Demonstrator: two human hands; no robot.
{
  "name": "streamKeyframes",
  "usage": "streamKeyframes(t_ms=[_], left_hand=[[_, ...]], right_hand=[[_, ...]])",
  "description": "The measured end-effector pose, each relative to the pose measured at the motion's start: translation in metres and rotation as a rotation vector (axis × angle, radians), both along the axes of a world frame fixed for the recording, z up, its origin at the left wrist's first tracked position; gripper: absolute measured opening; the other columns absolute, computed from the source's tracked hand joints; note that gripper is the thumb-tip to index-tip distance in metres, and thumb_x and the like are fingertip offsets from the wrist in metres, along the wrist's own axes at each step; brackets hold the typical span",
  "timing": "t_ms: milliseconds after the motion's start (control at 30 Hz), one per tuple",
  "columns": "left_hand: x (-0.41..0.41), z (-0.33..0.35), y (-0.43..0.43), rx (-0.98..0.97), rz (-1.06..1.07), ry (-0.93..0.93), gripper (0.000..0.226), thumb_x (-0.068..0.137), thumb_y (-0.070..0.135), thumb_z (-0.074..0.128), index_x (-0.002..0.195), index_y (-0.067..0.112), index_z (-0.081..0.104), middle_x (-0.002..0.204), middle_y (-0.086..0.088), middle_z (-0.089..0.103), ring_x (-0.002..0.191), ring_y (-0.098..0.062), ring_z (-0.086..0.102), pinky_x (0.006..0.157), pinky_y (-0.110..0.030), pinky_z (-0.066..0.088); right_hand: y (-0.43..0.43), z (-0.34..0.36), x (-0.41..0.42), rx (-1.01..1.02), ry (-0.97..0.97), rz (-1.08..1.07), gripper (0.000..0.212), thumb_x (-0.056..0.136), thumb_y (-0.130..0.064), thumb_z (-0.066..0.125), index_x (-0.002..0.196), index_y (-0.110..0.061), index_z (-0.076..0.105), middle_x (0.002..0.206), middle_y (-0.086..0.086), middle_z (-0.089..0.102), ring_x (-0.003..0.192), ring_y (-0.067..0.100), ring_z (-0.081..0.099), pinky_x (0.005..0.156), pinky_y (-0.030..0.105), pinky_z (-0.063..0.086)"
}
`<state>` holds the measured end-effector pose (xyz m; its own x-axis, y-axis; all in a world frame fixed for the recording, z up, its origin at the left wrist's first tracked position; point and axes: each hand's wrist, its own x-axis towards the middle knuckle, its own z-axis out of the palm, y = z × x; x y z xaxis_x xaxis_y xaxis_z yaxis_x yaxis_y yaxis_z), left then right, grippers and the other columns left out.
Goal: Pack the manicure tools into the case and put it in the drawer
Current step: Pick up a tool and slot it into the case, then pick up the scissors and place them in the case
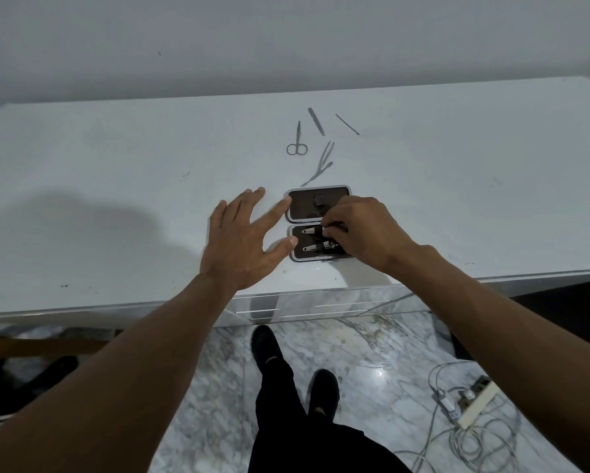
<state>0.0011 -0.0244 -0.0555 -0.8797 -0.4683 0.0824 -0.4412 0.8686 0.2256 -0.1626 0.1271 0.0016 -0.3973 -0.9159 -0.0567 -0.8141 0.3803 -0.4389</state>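
Two clippers (311,248) in the open case (303,203) are partly hidden by the right hand (365,230), which pinches one. Left hand (242,240) lies flat, fingers (273,212) spread.

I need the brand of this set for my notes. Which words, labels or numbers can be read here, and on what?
No readable text anywhere.
Case: dark lining, no label visible.
Clipper in it: bare metal, nothing legible.
Scissors: any engraving too small to tell.
Power strip on floor: markings too blurred.
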Motion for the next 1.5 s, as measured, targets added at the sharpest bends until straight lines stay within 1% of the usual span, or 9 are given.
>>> streamKeyframes(t_ms=[300, 500, 567, 733, 900, 1100, 1233, 1367, 1500], left_hand=[[0.0, 0.001, -0.001, 0.003, -0.004, -0.005, 0.066, 0.089, 0.07, 0.027, 0.15, 0.044, 0.026, 0.157, -0.005, 0.032, 0.146, -0.025, 0.025, 0.118, -0.051, 0.018], [0.001, 0.003, 0.0, -0.007, -0.015, -0.004, 0.064, 0.09, 0.068, 0.028, 0.15, 0.045, 0.026, 0.156, -0.007, 0.033, 0.146, -0.027, 0.026, 0.117, -0.052, 0.018], [0.001, 0.002, -0.001, -0.011, -0.015, -0.009, 0.063, 0.09, 0.068, 0.03, 0.149, 0.044, 0.029, 0.156, -0.007, 0.033, 0.145, -0.027, 0.027, 0.117, -0.052, 0.019], [0.0, 0.004, 0.0, -0.017, -0.011, -0.025, 0.063, 0.09, 0.067, 0.035, 0.149, 0.043, 0.031, 0.156, -0.006, 0.034, 0.144, -0.026, 0.028, 0.117, -0.051, 0.021], [-0.001, 0.006, -0.001, 0.006, 0.01, -0.003, 0.062, 0.088, 0.066, 0.039, 0.146, 0.044, 0.037, 0.153, -0.006, 0.038, 0.143, -0.026, 0.032, 0.116, -0.051, 0.021], [-0.001, 0.006, -0.003, 0.049, 0.006, 0.009, 0.064, 0.088, 0.071, 0.037, 0.146, 0.044, 0.036, 0.153, -0.007, 0.038, 0.143, -0.026, 0.031, 0.116, -0.053, 0.023], [-0.002, 0.007, -0.003, 0.06, 0.003, -0.011, 0.064, 0.089, 0.074, 0.031, 0.146, 0.045, 0.033, 0.155, -0.008, 0.035, 0.145, -0.027, 0.028, 0.117, -0.054, 0.02], [-0.002, 0.008, -0.002, 0.073, 0.0, -0.003, 0.065, 0.089, 0.074, 0.027, 0.148, 0.047, 0.028, 0.157, -0.006, 0.03, 0.147, -0.027, 0.022, 0.119, -0.054, 0.014], [-0.002, 0.008, -0.003, 0.08, -0.001, 0.004, 0.065, 0.089, 0.074, 0.026, 0.148, 0.048, 0.025, 0.158, -0.007, 0.029, 0.147, -0.027, 0.021, 0.119, -0.054, 0.013]], right_hand=[[0.001, 0.005, -0.004, 0.006, -0.013, 0.007, 0.015, 0.087, -0.02, 0.066, 0.096, -0.013, 0.075, 0.097, 0.008, 0.069, 0.09, 0.027, 0.063, 0.079, 0.037, 0.051], [-0.012, 0.017, -0.015, -0.011, -0.009, -0.061, 0.016, 0.088, -0.022, 0.065, 0.097, -0.013, 0.075, 0.095, 0.008, 0.069, 0.087, 0.025, 0.063, 0.079, 0.034, 0.05], [-0.021, 0.022, -0.019, -0.009, -0.01, -0.106, 0.016, 0.089, -0.022, 0.065, 0.097, -0.012, 0.075, 0.094, 0.007, 0.07, 0.087, 0.024, 0.062, 0.077, 0.031, 0.046], [-0.065, 0.027, -0.027, -0.043, -0.025, -0.233, 0.016, 0.089, -0.019, 0.062, 0.093, -0.008, 0.074, 0.098, 0.008, 0.074, 0.095, 0.027, 0.065, 0.083, 0.035, 0.05], [-0.124, 0.015, -0.041, 0.042, -0.009, -0.408, 0.017, 0.09, -0.012, 0.055, 0.092, -0.002, 0.07, 0.093, 0.015, 0.073, 0.09, 0.031, 0.068, 0.068, 0.027, 0.044], [-0.155, 0.011, -0.045, 0.143, -0.007, -0.508, 0.024, 0.089, -0.022, 0.062, 0.101, -0.001, 0.063, 0.105, 0.02, 0.068, 0.097, 0.036, 0.067, 0.078, 0.035, 0.053], [-0.16, 0.011, -0.044, 0.163, 0.017, -0.539, 0.023, 0.085, -0.012, 0.065, 0.104, 0.001, 0.06, 0.109, 0.022, 0.066, 0.101, 0.039, 0.065, 0.081, 0.036, 0.052], [-0.162, 0.01, -0.04, 0.205, 0.064, -0.534, 0.02, 0.086, -0.002, 0.061, 0.106, 0.001, 0.058, 0.112, 0.022, 0.064, 0.105, 0.04, 0.063, 0.08, 0.036, 0.051], [-0.163, 0.008, -0.039, 0.218, 0.101, -0.513, 0.017, 0.086, -0.001, 0.061, 0.103, 0.001, 0.059, 0.11, 0.021, 0.064, 0.102, 0.038, 0.063, 0.074, 0.034, 0.046]])
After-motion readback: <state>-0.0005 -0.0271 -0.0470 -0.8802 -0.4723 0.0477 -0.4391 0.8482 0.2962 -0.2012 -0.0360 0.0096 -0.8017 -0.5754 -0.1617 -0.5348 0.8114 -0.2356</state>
